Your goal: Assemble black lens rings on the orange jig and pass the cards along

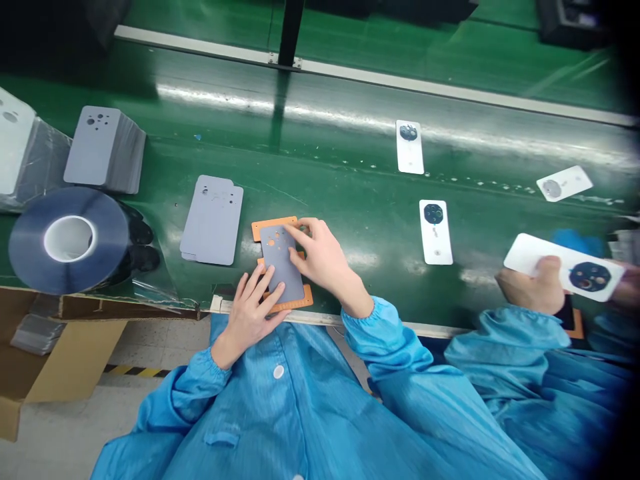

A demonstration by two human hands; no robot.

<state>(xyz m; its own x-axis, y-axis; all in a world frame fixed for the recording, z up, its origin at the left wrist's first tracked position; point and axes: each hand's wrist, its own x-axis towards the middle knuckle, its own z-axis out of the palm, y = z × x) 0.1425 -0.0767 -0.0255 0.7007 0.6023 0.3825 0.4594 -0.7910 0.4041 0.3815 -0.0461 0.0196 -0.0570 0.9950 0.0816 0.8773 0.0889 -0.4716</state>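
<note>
A grey phone-shaped panel (283,263) with camera holes lies on an orange fixture (290,299) at the bench's front edge. My left hand (254,301) rests with spread fingers on the panel's lower left side and the fixture. My right hand (323,257) has its bent index finger at the panel's top right corner and its thumb on the right edge. Part of the fixture is hidden under the panel and my hands. Just left of it lie a few loose grey panels (213,223), overlapping each other.
A tall stack of grey panels (95,147) and a large film roll (30,243) stand at the left. White phone-shaped pieces (437,243) lie along the green conveyor belt (340,193). At the right, a co-worker's hand (547,287) holds another white piece (530,252). An open cardboard box (75,353) sits below left.
</note>
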